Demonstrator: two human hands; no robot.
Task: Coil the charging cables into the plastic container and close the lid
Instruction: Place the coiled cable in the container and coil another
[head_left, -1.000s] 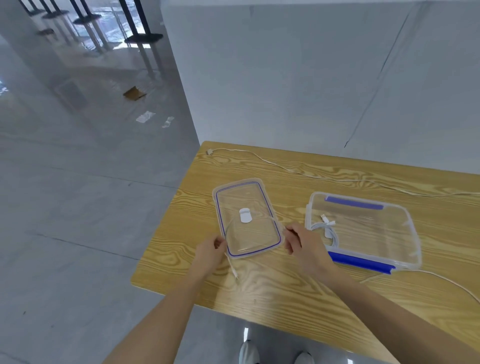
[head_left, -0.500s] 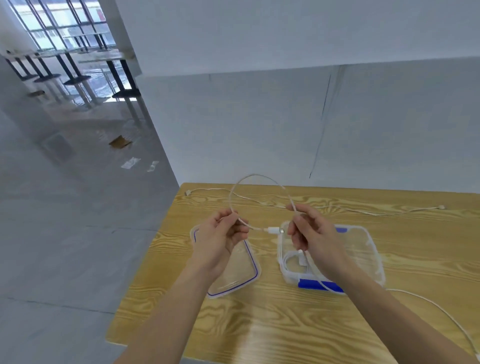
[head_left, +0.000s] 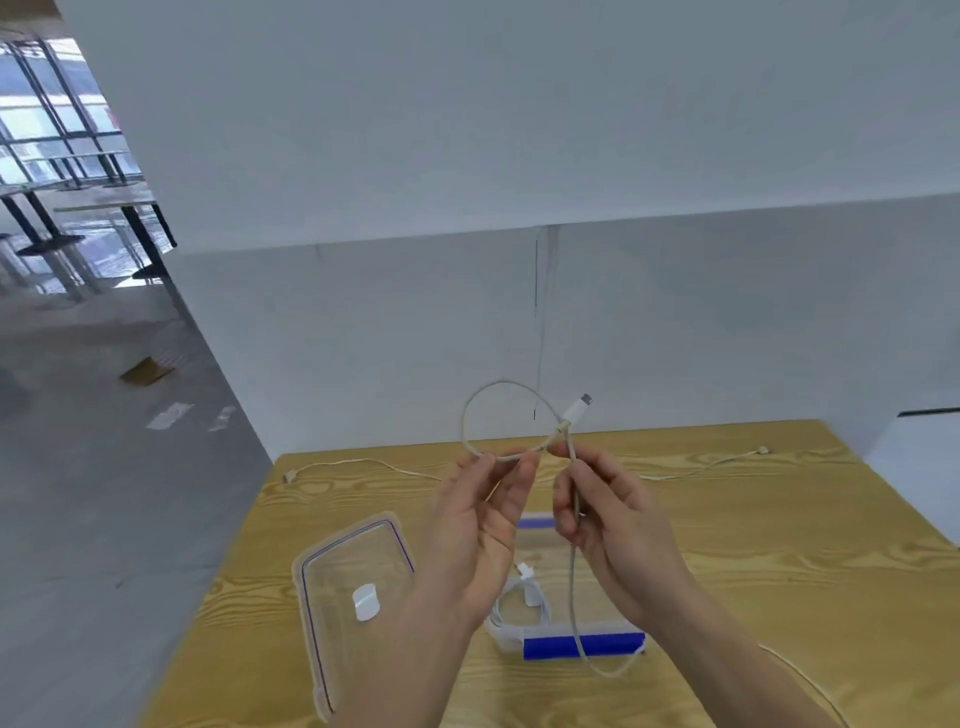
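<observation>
Both hands hold a white charging cable (head_left: 470, 410) above the wooden table (head_left: 753, 561). My left hand (head_left: 480, 525) pinches the bottom of a small loop in it. My right hand (head_left: 608, 519) grips the strand just under the crossing, and the plug end (head_left: 579, 409) sticks up to the right. The rest of this cable hangs down past the clear plastic container (head_left: 582, 644) with blue clasps. A coiled white cable (head_left: 524, 597) lies inside the container. The clear lid (head_left: 353, 587) with a blue seal lies flat to its left.
Another white cable (head_left: 363, 462) stretches along the table's far edge by the grey partition wall (head_left: 675, 322). The table's left edge drops to the grey floor (head_left: 104, 493), where paper scraps lie. Tables stand far back left.
The hands have risen and come closer together, and the loop is now smaller and crossed, with the plug end pointing up. The camera view has tilted up.
</observation>
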